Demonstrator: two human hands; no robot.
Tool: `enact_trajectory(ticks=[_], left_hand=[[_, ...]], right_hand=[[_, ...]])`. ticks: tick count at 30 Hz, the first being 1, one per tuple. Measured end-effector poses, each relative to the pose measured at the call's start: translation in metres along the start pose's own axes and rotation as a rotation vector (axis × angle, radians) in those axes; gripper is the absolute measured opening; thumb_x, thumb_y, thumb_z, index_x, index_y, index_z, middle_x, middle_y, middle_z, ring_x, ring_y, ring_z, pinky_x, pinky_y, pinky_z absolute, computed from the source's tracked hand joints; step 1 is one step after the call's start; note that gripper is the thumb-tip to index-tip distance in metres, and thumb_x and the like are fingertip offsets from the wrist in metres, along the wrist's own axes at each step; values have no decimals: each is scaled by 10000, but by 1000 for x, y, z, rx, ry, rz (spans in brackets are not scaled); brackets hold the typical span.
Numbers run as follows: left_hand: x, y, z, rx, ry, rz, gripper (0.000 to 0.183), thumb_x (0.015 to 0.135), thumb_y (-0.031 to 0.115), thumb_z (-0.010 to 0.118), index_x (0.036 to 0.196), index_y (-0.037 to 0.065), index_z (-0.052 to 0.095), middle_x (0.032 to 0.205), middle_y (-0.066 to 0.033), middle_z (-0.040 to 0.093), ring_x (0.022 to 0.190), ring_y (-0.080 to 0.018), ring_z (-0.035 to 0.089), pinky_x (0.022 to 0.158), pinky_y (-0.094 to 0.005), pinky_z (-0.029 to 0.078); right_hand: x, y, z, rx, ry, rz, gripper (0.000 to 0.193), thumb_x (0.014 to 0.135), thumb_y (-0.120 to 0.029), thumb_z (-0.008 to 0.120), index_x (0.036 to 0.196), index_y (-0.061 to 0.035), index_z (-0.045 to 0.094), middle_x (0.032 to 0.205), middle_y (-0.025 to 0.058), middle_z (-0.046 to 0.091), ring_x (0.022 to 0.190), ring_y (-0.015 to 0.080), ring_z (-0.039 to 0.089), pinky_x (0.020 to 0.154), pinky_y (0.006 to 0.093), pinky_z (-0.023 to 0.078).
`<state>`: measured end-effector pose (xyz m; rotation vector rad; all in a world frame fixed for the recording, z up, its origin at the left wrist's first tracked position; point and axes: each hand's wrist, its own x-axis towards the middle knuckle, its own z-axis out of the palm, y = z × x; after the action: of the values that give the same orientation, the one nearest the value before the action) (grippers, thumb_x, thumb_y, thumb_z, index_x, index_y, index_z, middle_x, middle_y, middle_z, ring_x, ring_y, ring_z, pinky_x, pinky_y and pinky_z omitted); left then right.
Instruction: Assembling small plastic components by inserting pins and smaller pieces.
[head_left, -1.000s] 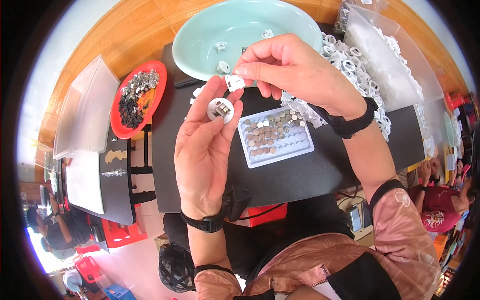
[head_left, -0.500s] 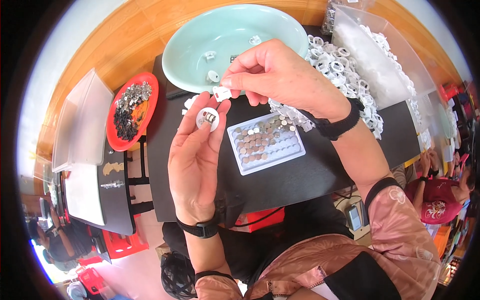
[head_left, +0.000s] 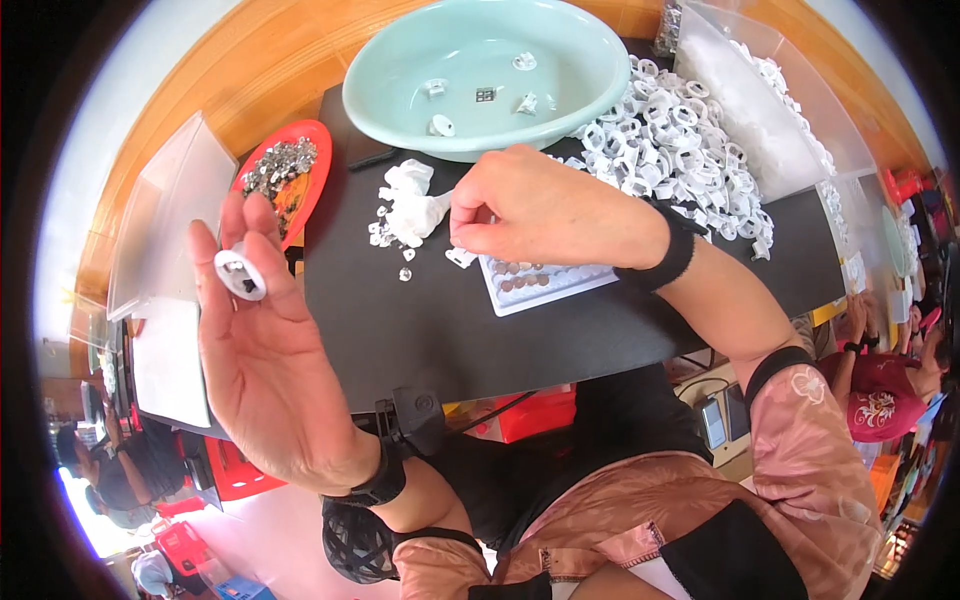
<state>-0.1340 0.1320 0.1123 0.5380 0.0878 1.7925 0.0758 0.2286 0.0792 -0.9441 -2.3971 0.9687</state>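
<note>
My left hand [head_left: 275, 370] is raised at the left, palm up, with a round white plastic part [head_left: 240, 273] held at its fingers. Something dark shows inside the part. My right hand [head_left: 545, 205] is closed over the table, fingertips pinched at a small white plastic piece [head_left: 460, 257]. Partly hidden under this hand is a pale tray [head_left: 545, 292] with small copper-coloured discs in rows. Left of the right hand lie a crumpled white bundle [head_left: 412, 205] and several tiny white bits [head_left: 381, 235].
A pale green basin [head_left: 370, 110] with a few white parts stands at the back. Beside it rises a heap of white ring-shaped parts [head_left: 680, 130], spilling from a clear bin [head_left: 850, 130]. A red plate [head_left: 318, 165] of metal bits sits left. Another person [head_left: 885, 390] is at right.
My left hand has moved left and nearer with the round part, away from the right hand. The right hand has come down toward the tray. The view has shifted slightly.
</note>
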Motion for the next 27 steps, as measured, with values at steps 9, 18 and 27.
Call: enact_trajectory(ticks=[9,18,27], left_hand=[[-10,22,7,-161,-79,38,464,979,-23,354,1426,-34,232,1483,-283,205,1412,-379,193,1147,-487,325],[-10,48,2,-242,-102,77,437,979,-24,361,1406,-33,266,1484,-269,176,1415,-377,180,1162,-485,303],[-29,38,33,312,-397,6,151,995,165,476,890,67,525,743,-23,412,676,-109,412,565,-264,303]], right_hand=[[61,-5,40,609,-26,409,164,852,-139,620,822,18,655,752,72,667,569,110,627,482,239,480],[91,-4,61,837,153,520,268,893,-130,629,1000,112,589,908,160,628,674,209,657,579,320,577],[-16,-29,-5,685,181,275,217,910,-129,593,1014,53,650,849,95,649,635,137,633,519,242,518]])
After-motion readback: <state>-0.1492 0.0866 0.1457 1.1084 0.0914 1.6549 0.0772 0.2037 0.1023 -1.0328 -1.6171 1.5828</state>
